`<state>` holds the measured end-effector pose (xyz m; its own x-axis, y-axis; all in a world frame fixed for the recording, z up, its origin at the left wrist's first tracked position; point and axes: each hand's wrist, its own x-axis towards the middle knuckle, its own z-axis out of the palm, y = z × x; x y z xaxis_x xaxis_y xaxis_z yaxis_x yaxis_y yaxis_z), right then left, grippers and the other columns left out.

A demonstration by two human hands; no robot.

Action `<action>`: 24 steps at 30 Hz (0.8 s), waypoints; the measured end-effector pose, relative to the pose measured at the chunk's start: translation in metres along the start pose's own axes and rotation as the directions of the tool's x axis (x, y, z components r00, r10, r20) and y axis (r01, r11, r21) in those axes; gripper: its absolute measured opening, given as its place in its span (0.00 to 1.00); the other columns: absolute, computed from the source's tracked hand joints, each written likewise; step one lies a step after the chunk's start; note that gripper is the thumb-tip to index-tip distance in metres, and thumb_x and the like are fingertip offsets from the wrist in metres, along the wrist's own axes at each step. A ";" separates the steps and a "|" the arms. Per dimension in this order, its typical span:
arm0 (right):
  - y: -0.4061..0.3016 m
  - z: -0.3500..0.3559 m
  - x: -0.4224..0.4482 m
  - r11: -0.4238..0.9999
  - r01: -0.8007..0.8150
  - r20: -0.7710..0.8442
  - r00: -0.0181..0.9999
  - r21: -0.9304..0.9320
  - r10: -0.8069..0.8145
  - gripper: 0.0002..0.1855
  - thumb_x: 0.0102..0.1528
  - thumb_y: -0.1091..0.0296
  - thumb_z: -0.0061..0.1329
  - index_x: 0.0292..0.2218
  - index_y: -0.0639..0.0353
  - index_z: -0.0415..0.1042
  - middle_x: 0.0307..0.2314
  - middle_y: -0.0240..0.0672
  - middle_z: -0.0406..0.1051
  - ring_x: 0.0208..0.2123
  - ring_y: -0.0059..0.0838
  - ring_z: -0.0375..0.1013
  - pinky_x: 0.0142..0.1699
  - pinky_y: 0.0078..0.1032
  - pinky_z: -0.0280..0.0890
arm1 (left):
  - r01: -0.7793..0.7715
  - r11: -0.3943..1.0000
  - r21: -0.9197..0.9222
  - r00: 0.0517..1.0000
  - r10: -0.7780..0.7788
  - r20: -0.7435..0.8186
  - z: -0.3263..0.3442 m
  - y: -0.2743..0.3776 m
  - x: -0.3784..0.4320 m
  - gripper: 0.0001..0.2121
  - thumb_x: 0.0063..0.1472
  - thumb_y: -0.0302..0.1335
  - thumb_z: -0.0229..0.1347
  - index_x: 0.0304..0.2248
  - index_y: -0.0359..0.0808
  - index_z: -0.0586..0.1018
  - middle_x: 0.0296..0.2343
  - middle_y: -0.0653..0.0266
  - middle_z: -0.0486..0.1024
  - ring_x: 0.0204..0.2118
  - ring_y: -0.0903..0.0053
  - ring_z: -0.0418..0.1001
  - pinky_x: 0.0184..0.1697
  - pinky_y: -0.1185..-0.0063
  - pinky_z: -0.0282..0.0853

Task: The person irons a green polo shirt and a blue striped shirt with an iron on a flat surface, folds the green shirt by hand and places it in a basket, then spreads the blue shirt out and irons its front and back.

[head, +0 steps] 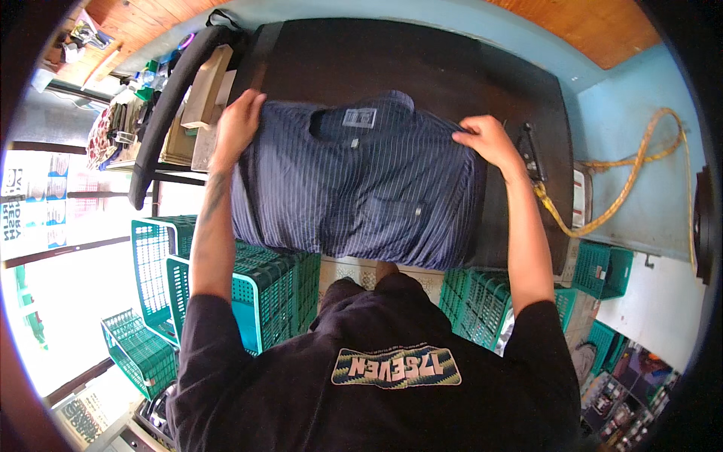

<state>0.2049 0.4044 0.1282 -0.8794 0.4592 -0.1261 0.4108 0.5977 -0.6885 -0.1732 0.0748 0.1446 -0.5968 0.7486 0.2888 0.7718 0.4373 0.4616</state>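
A dark blue pinstriped button shirt (339, 186) lies spread over a dark padded table (452, 68), its collar away from me and its lower part bunched over the near edge. My left hand (240, 121) pinches the shirt at the left shoulder. With thumb and fingers, my right hand (486, 135) grips the cloth at the right shoulder. A chest pocket with a small tag shows on the shirt's right half, and a label bearing writing sits inside the neck. To the right of my right hand, an iron (529, 152) stands on the table, joined to a yellow hose or cord (621, 212).
A narrow padded board (169, 113) runs along the left, beside a wooden block (208, 87) and a shelf with folded cloths and bottles. Green plastic crates (277, 294) stand below on the left, with others (480, 299) below on the right. A blue wall (615, 96) bounds the right side.
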 end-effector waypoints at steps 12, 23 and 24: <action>0.048 0.083 -0.018 0.945 -0.326 -0.344 0.885 0.021 0.313 0.21 0.52 0.50 0.61 0.31 0.60 0.71 0.26 0.41 0.74 0.30 0.42 0.76 0.35 0.36 0.68 | 0.315 0.948 -0.045 0.948 -0.316 -0.024 0.061 -0.110 -0.087 0.26 0.61 0.41 0.59 0.52 0.32 0.73 0.49 0.47 0.73 0.52 0.55 0.70 0.56 0.65 0.64; 0.058 0.073 -0.104 0.673 -0.701 0.022 0.696 0.237 0.717 0.14 0.50 0.87 0.38 0.37 0.67 0.70 0.21 0.39 0.71 0.15 0.28 0.74 0.15 0.26 0.67 | 0.625 0.776 0.091 0.647 -0.579 0.497 0.020 -0.139 -0.154 0.20 0.69 0.40 0.49 0.39 0.26 0.76 0.31 0.38 0.76 0.36 0.51 0.75 0.38 0.70 0.68; 0.061 0.067 -0.092 0.653 -0.696 -0.007 0.683 0.300 0.731 0.13 0.53 0.87 0.39 0.39 0.66 0.70 0.21 0.38 0.71 0.14 0.28 0.74 0.15 0.25 0.65 | 0.561 0.824 -0.076 0.766 -0.482 0.424 0.023 -0.157 -0.151 0.20 0.69 0.41 0.49 0.40 0.26 0.76 0.33 0.39 0.77 0.38 0.52 0.76 0.39 0.69 0.68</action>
<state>0.2948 0.3540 0.0500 -0.2987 0.7545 -0.5844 0.8077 -0.1263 -0.5759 -0.1992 -0.0954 0.0098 -0.7366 0.5743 -0.3571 0.2846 0.7423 0.6066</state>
